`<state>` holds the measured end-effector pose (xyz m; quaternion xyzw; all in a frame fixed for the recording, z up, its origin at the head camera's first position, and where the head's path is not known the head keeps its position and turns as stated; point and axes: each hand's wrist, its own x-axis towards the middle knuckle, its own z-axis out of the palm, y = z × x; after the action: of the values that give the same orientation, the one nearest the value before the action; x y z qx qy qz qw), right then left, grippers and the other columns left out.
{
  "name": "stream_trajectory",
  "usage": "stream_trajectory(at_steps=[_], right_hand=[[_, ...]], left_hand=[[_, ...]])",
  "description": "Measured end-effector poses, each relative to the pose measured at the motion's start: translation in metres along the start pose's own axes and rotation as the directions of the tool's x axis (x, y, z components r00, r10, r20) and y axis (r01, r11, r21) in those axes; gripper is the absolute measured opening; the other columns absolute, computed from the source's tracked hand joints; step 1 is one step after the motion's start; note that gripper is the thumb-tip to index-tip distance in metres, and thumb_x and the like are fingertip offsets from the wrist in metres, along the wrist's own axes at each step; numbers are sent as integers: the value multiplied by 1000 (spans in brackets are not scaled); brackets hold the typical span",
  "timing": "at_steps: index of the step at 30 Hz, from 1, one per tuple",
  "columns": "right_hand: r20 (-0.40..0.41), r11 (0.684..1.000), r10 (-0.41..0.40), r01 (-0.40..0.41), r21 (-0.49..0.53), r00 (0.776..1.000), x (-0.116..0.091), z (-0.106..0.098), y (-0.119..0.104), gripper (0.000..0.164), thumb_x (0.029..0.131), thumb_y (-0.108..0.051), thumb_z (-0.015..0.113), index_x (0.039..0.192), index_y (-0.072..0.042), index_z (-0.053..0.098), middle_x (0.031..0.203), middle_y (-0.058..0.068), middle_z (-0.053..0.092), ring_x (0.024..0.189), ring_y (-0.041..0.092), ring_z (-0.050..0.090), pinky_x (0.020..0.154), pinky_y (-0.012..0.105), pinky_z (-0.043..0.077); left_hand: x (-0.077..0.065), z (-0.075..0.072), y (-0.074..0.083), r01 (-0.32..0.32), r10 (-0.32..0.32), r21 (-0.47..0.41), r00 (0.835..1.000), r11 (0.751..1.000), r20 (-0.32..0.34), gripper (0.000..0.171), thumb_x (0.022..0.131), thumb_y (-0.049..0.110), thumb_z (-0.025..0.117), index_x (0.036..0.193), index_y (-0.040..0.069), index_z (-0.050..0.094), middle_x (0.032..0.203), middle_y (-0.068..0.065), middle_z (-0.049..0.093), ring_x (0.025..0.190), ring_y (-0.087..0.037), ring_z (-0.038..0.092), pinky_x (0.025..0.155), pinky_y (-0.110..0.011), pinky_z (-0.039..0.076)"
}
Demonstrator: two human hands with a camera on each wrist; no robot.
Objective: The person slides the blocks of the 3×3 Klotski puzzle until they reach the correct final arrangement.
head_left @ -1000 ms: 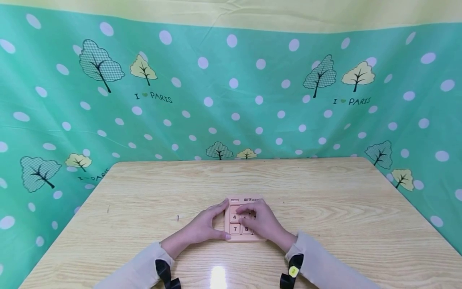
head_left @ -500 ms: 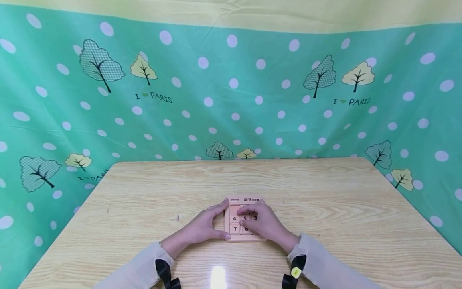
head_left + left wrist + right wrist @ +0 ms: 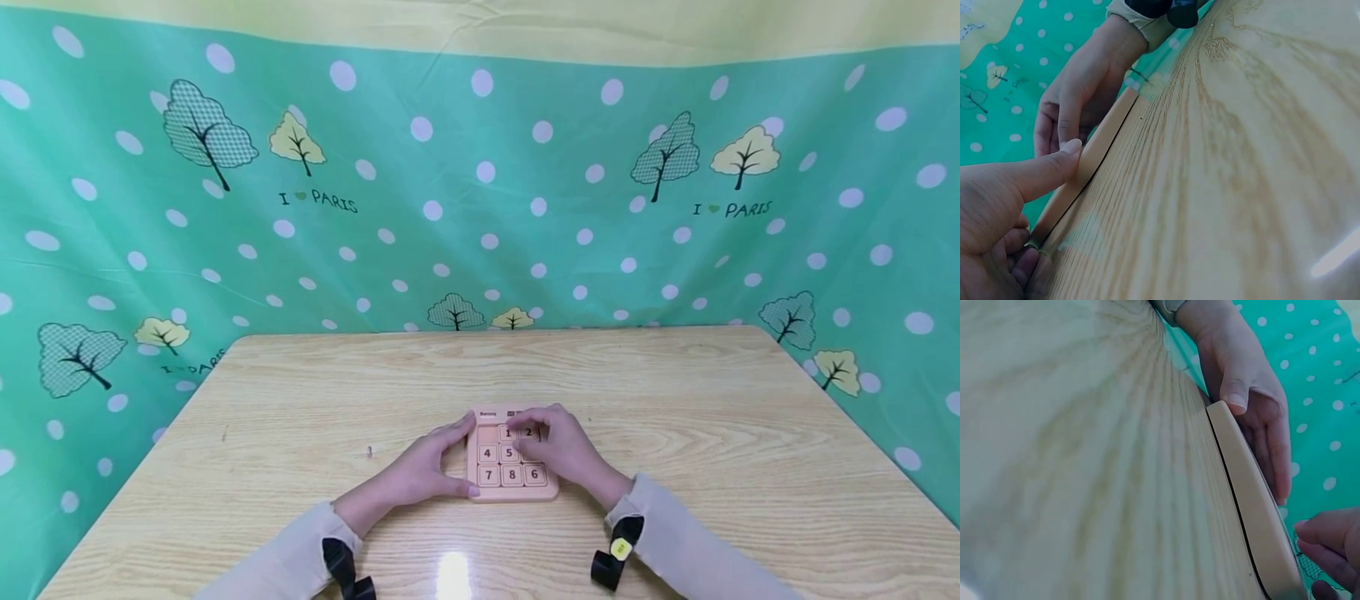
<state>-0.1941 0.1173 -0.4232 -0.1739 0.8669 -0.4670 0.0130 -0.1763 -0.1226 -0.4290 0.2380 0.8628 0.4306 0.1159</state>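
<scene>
A pink number slide puzzle (image 3: 517, 497) lies flat on the table. Its top-left cell is bare, with tile 1 (image 3: 507, 433) and tile 2 (image 3: 528, 432) beside it. Tiles 4 and 5 show in the middle row; 7, 8 and 6 fill the bottom one. My left hand (image 3: 420, 475) holds the puzzle's left side, thumb at the lower corner and fingers at the upper one. Over the upper right part is my right hand (image 3: 562, 443), thumb and forefinger apart above the tiles, covering the middle row's right end. In the left wrist view, the left thumb (image 3: 1054, 169) presses the puzzle's edge (image 3: 1088, 156).
A light wooden table (image 3: 315, 392) carries the puzzle near its front. Behind it hangs a green dotted curtain (image 3: 450, 200) with printed trees. A tiny mark (image 3: 369, 452) shows left of the puzzle. Black straps (image 3: 341, 562) sit on both wrists.
My right hand has moved right and slightly away from me across the puzzle, uncovering tiles 1, 2 and 6 and covering tile 3. My left hand has stayed in place.
</scene>
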Motion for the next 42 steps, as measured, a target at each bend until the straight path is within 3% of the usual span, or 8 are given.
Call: stream_trajectory(at_steps=[6,17,31,42], right_hand=[[-16,1000,26,-26,-6,1000,2,-2,2,25,79,-6,72,103,-13,72,101,-3,66,83,17,44,70,26,37],[-44,999,51,-52,-17,998,3,-4,3,27,77,-3,72,102,-13,72,93,-3,65,77,17,43,65,25,38],[-41,997,80,-79,15,996,4,-1,0,22,78,-3,73,98,-13,73,101,-3,65,93,15,48,83,32,37],[-32,998,59,-60,-13,998,6,1,-2,20,79,-4,72,97,-13,73,97,-3,68,89,14,52,79,31,41]], left_hand=[[-1,0,0,3,-3,-19,1000,1000,3,99,69,36,82,147,6,28,155,-7,23,141,-29,21,115,-48,16],[0,1,1,7,-7,-21,1000,1000,7,99,69,36,82,148,7,28,155,-6,23,142,-29,20,115,-47,16],[0,0,2,9,-9,-7,1000,1000,7,99,70,36,82,147,6,28,155,-6,23,142,-29,21,115,-48,16],[0,1,0,6,-6,0,1000,1000,2,98,70,38,81,147,7,29,154,-5,24,141,-29,21,115,-48,16]])
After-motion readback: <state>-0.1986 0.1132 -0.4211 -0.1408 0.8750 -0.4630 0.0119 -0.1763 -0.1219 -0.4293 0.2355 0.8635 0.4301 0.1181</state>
